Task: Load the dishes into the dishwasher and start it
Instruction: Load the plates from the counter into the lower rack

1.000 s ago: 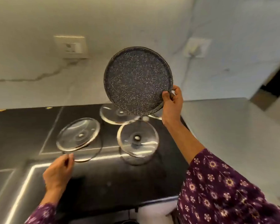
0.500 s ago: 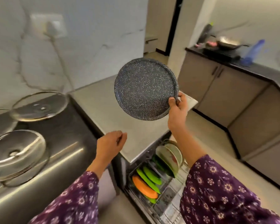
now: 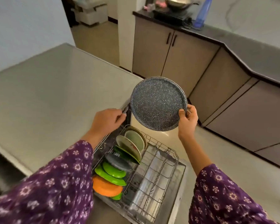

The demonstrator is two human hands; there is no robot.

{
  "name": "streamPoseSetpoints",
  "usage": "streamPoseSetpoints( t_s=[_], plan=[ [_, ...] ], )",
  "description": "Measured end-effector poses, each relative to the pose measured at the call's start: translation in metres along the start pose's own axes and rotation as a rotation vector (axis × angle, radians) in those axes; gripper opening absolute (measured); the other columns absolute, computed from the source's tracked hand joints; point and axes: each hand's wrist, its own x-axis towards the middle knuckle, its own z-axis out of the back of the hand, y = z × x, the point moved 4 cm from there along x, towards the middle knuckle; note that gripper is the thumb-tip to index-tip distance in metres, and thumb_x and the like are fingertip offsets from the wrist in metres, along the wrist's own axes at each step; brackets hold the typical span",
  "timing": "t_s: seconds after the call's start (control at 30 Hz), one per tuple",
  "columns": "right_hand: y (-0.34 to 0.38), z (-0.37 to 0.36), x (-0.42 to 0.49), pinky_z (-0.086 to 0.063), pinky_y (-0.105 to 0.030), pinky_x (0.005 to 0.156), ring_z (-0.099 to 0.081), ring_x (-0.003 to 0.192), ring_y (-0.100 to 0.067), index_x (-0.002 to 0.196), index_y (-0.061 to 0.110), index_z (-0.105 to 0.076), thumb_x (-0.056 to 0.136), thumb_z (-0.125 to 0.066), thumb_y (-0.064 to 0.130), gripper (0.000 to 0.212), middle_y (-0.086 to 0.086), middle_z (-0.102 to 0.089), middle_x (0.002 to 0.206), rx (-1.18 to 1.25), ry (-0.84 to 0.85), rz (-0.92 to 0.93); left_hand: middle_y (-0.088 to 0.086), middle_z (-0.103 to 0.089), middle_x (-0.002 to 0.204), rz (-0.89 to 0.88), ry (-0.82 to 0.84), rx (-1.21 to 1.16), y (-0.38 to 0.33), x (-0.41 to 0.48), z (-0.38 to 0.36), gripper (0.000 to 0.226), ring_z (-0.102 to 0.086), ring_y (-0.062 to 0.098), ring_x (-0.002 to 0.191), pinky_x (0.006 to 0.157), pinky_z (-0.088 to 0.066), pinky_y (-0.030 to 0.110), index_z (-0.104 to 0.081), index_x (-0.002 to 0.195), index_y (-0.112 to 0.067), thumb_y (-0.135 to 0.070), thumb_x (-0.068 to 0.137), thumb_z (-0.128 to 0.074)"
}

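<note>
Head view. The left hand (image 3: 107, 121) sits at the corner of the pale countertop (image 3: 47, 94), just above the open dishwasher. Its fingers curl downward with the tips out of sight, so I cannot tell whether it grips anything.

The right hand (image 3: 187, 122) pinches the right rim of the speckled plate (image 3: 158, 103), thumb on the face and fingers behind. The plate is round, dark grey with fine pale flecks and a low raised rim. It is held up on edge, in the air above the far end of the dishwasher rack (image 3: 153, 177).

The left side of the rack holds dishes on edge, each overlapping the next: an orange plate (image 3: 106, 186), green plates (image 3: 113, 172), a grey plate (image 3: 118, 162) and white plates (image 3: 129, 146). The right side shows bare wire. The frame bottom cuts off the rack's near edge.

In the background, blurred, are a blue bottle (image 3: 203, 12) and a pan (image 3: 178, 3).
</note>
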Motion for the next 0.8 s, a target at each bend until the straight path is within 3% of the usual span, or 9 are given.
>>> streamPoseSetpoints(
  t_s=[0.13,0.23,0.3,0.37,0.43,0.57,0.7,0.8],
  plan=[
    [-0.07,0.014,0.028,-0.041,-0.01,0.055,-0.049,0.059,0.002,0.096,0.015,-0.051,0.093,-0.049,-0.001,0.015,0.003,-0.057,0.077,-0.131,-0.072,-0.051,-0.01,-0.044,0.055,-0.061,0.075,0.058,0.011,0.057,-0.029,0.033,-0.04,0.006,0.047,0.044,-0.019,0.016,-0.05,0.066,-0.021,-0.036,0.096,-0.049],
    [-0.126,0.009,0.044,-0.044,-0.025,0.059,-0.049,0.063,-0.013,0.098,0.013,-0.05,0.094,-0.049,0.003,0.011,-0.006,-0.058,0.081,-0.256,-0.048,-0.135,-0.007,-0.049,0.061,-0.094,0.109,0.08,0.022,0.093,-0.054,0.031,-0.044,0.011,0.053,0.046,-0.019,0.019,-0.053,0.07,-0.018,-0.038,0.094,-0.05],
    [-0.156,-0.001,0.051,-0.046,-0.028,0.057,-0.052,0.068,-0.017,0.098,0.016,-0.049,0.094,-0.049,0.003,0.014,-0.006,-0.058,0.085,-0.315,0.003,-0.158,-0.006,-0.049,0.062,-0.125,0.157,0.08,0.025,0.111,-0.07,0.03,-0.046,0.013,0.055,0.047,-0.02,0.019,-0.051,0.07,-0.019,-0.038,0.092,-0.052],
    [-0.183,-0.015,0.059,-0.043,-0.013,0.052,-0.055,0.073,-0.015,0.096,0.019,-0.049,0.092,-0.049,0.001,0.019,-0.004,-0.059,0.091,-0.374,0.062,-0.14,-0.007,-0.047,0.061,-0.149,0.204,0.056,0.026,0.125,-0.088,0.029,-0.046,0.014,0.057,0.047,-0.022,0.019,-0.047,0.067,-0.02,-0.037,0.089,-0.055],
    [-0.209,-0.031,0.067,-0.041,-0.008,0.048,-0.055,0.076,-0.011,0.096,0.023,-0.049,0.091,-0.049,0.001,0.023,-0.002,-0.059,0.093,-0.448,0.129,-0.118,-0.01,-0.042,0.058,-0.158,0.221,0.02,0.027,0.133,-0.1,0.03,-0.043,0.011,0.055,0.048,-0.024,0.019,-0.044,0.064,-0.02,-0.032,0.084,-0.063],
    [-0.261,-0.06,0.082,-0.046,-0.011,0.046,-0.054,0.075,-0.005,0.104,0.019,-0.052,0.09,-0.049,0.001,0.023,0.002,-0.06,0.098,-0.525,0.279,-0.099,-0.012,-0.034,0.05,-0.102,0.171,-0.126,0.035,0.138,-0.104,0.034,-0.037,0.005,0.049,0.05,-0.031,0.016,-0.043,0.061,-0.023,-0.023,0.075,-0.073],
    [-0.306,-0.085,0.097,-0.044,-0.005,0.048,-0.057,0.073,-0.012,0.106,0.014,-0.053,0.088,-0.05,-0.003,0.025,-0.006,-0.065,0.099,-0.581,0.401,-0.104,-0.008,-0.039,0.052,-0.092,0.213,-0.059,0.034,0.14,-0.105,0.03,-0.041,0.006,0.052,0.051,-0.031,0.015,-0.046,0.061,-0.022,-0.018,0.072,-0.074],
    [-0.333,-0.103,0.104,-0.048,-0.013,0.059,-0.059,0.077,-0.017,0.108,0.01,-0.054,0.089,-0.051,-0.004,0.024,-0.013,-0.067,0.101,-0.621,0.486,-0.117,-0.007,-0.038,0.052,-0.096,0.217,-0.033,0.034,0.14,-0.107,0.03,-0.041,0.004,0.054,0.052,-0.036,0.02,-0.045,0.06,-0.023,-0.014,0.072,-0.072]
  ],
)
